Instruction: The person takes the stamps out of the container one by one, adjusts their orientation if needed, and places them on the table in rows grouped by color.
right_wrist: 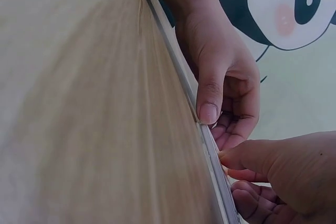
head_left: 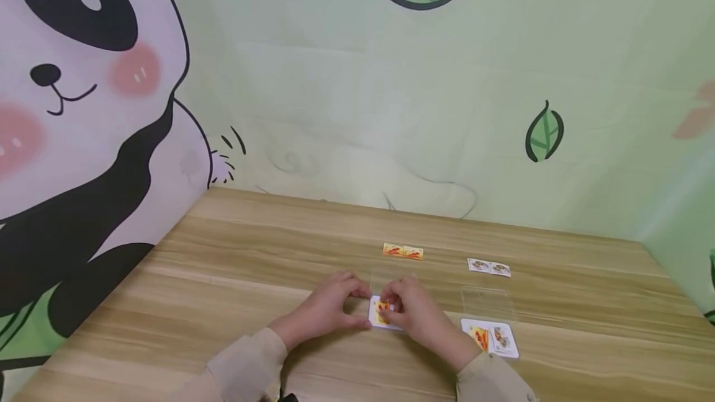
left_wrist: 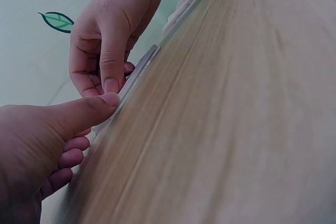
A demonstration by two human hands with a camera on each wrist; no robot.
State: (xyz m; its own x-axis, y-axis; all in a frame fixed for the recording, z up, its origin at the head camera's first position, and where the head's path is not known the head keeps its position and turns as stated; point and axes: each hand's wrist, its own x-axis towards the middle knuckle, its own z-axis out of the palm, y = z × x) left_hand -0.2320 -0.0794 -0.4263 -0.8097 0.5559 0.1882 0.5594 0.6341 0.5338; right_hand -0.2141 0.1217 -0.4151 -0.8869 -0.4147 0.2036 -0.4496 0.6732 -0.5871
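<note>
In the head view a small white card (head_left: 372, 315) lies on the wooden table between both hands. An orange-yellow picture piece (head_left: 381, 309) sits on it, partly covered by fingers. My left hand (head_left: 334, 303) holds the card's left edge, thumb at the near corner and fingers at the far corner. With thumb and fingertips, my right hand (head_left: 418, 314) pinches the picture piece on the card. Both wrist views show the left hand (right_wrist: 215, 72) and right hand (left_wrist: 113, 35) meeting at the thin card seen edge-on (right_wrist: 227, 198); the picture piece is hard to make out there.
A clear plastic sheet or case (head_left: 385, 276) lies behind the card. To the right, another clear piece (head_left: 487, 303) stands behind a second white card (head_left: 475, 322) bearing two pictures. Farther back are an orange picture pair (head_left: 403, 251) and a white picture pair (head_left: 489, 267). Panda-patterned walls (head_left: 313, 67) border the table.
</note>
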